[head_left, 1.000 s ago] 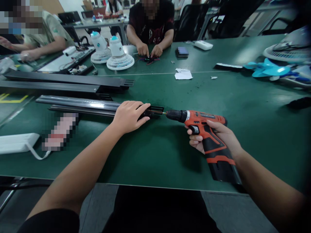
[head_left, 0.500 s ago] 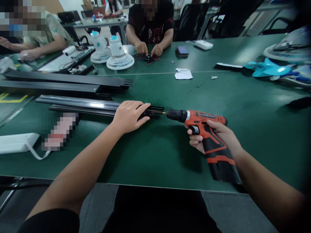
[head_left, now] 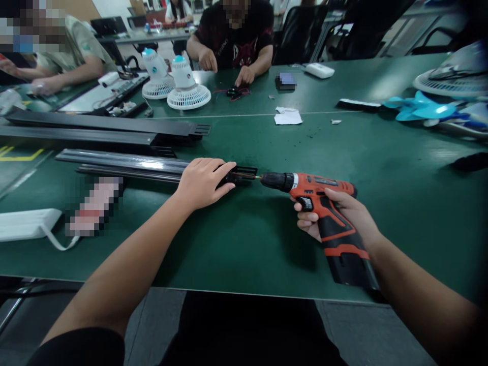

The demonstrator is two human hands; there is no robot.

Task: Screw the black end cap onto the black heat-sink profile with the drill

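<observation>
My right hand (head_left: 343,213) is wrapped round the grip of an orange and black cordless drill (head_left: 324,183), its chuck pointing left. A thin bit (head_left: 258,177) runs from the chuck into the slotted end of a long black housing (head_left: 129,163) lying flat on the table. My left hand (head_left: 204,183) grips this housing from above near that end, fingers over its far side. The exact spot that the bit's tip touches is hidden inside the slotted end.
More long black housings (head_left: 102,124) lie behind on the green table (head_left: 244,244). A phone (head_left: 95,206) and a white power strip (head_left: 28,223) are at the left. White fans (head_left: 186,89) stand farther back. Blue fan blades (head_left: 423,107) lie at the right. Co-workers (head_left: 236,40) sit opposite.
My hands, the drill and the housing stay in place. Across the table, a co-worker's hand has lifted away from the small black part with wires.
</observation>
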